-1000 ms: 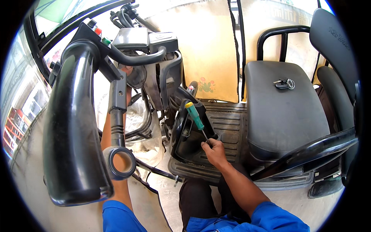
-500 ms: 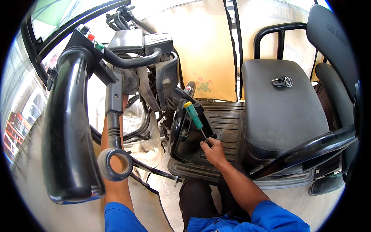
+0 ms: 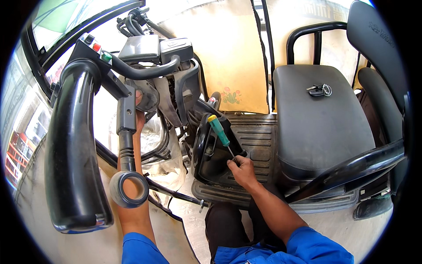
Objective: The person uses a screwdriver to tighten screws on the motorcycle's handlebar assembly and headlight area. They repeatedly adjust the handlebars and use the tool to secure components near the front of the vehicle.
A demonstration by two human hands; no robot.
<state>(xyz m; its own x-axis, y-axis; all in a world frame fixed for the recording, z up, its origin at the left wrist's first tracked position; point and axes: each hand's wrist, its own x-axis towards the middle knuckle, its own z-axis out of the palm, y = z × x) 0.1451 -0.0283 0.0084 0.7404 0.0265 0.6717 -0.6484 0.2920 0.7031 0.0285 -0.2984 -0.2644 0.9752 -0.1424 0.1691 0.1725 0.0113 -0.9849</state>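
My right hand (image 3: pixel 242 169) is closed around the metal shaft of a screwdriver (image 3: pixel 219 132). Its green handle with a yellow end points up and away, above the ribbed footwell. On the left, my arm reaches behind a steering bracket with a ring end (image 3: pixel 130 189). My left hand (image 3: pixel 139 110) is up by a dark, dusty cover (image 3: pixel 147 94) below the handlebar console (image 3: pixel 156 49). Only a fingertip and part of that hand show beside the bracket, and its grip is hidden.
A long black curved guard (image 3: pixel 77 149) stands at left, near a switch block with red and green buttons (image 3: pixel 96 47). Keys (image 3: pixel 319 90) lie on the dark seat (image 3: pixel 323 127). A black armrest bar (image 3: pixel 347 171) crosses at right. Cables and clear plastic hang below the console.
My left hand has moved up, and a fingertip now shows by the dark cover. The bracket and guard appear slightly further left. My right hand keeps the screwdriver nearly still.
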